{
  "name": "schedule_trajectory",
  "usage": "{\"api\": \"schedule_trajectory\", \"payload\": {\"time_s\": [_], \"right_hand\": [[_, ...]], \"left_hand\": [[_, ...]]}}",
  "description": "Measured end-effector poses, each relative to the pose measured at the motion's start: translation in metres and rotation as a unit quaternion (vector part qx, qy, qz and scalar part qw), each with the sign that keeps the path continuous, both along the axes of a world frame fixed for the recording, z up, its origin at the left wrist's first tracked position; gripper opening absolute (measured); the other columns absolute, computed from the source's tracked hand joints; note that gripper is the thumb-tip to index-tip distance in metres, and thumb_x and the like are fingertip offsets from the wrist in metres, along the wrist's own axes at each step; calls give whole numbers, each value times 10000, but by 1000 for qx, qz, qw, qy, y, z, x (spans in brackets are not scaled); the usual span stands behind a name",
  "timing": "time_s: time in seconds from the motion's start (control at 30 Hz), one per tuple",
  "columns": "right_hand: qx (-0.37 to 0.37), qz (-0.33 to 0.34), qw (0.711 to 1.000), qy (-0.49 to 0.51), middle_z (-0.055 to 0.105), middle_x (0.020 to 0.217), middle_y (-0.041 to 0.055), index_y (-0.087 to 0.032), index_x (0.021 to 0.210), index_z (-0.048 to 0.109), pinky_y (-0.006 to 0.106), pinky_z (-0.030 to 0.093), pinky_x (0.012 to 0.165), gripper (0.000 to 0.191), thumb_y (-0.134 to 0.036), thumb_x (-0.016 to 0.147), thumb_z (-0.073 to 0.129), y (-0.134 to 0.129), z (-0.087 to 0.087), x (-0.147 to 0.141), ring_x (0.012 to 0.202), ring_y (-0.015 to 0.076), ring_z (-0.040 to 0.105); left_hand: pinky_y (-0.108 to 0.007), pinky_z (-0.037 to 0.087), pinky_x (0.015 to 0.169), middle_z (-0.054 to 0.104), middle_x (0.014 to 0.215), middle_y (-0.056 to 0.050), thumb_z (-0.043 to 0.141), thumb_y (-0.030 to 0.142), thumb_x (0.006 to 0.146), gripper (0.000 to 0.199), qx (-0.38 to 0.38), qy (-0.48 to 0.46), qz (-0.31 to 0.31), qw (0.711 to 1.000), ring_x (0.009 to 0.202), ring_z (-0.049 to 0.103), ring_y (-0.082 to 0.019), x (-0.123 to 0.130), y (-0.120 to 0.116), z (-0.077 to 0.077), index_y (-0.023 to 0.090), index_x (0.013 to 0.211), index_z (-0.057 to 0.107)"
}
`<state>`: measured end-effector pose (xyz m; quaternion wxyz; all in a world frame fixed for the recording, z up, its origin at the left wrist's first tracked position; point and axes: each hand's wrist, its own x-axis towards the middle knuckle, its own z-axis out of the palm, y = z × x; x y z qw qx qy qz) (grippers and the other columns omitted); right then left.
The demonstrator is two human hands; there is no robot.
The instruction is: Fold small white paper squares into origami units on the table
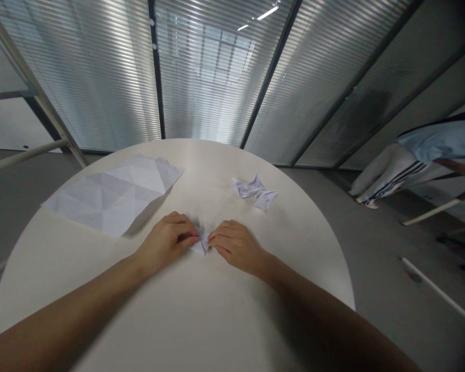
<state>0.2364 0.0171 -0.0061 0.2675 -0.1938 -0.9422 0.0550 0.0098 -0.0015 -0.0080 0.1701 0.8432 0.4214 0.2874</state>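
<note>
A small folded piece of white paper (200, 243) lies on the round white table (186, 310), between my two hands. My left hand (170, 238) pinches its left side, with thumb and fingers together. On the right side, my right hand (234, 245) has its fingers closed on the paper's edge. The fingertips cover part of the folds. Beyond my right hand sit small folded paper pieces (250, 188), touching or very near one another. A large creased white sheet (116, 194) rests at the table's left, its near right edge raised a little.
Behind the table stands a glass wall with blinds (205, 77). At the right, a person in a light blue top (442, 142) and striped trousers is partly in view. Pale metal bars (27, 155) are at the left, and a white pole (442, 292) is at the lower right.
</note>
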Motion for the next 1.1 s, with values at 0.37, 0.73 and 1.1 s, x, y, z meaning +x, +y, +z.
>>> {"api": "schedule_trajectory", "payload": {"time_s": [0.37, 0.73, 1.1], "right_hand": [[-251, -182, 950, 40, 669, 926, 31, -182, 971, 655, 283, 423, 769, 234, -164, 744, 708, -5, 6, -19, 820, 149, 573], [-385, -244, 889, 46, 668, 782, -6, -184, 918, 713, 226, 388, 613, 284, -147, 640, 759, -3, 9, -19, 646, 101, 522], [-328, -274, 903, 37, 629, 627, -34, -186, 664, 668, 211, 357, 588, 84, -181, 672, 751, -10, 13, -23, 578, 88, 520]], "left_hand": [[-360, 365, 749, 618, 915, -38, 572, 434, 851, 251, 8, 135, 84, 987, 891, 519, -231, 3, -8, 7, 200, 942, 578], [-308, 356, 695, 618, 727, -14, 615, 467, 804, 260, -66, 76, 85, 991, 757, 535, -186, 5, -3, 1, 213, 768, 656], [-223, 380, 630, 631, 754, -12, 531, 205, 831, 191, -159, 8, -9, 987, 698, 552, -126, -6, -5, 17, 212, 895, 710]]}}
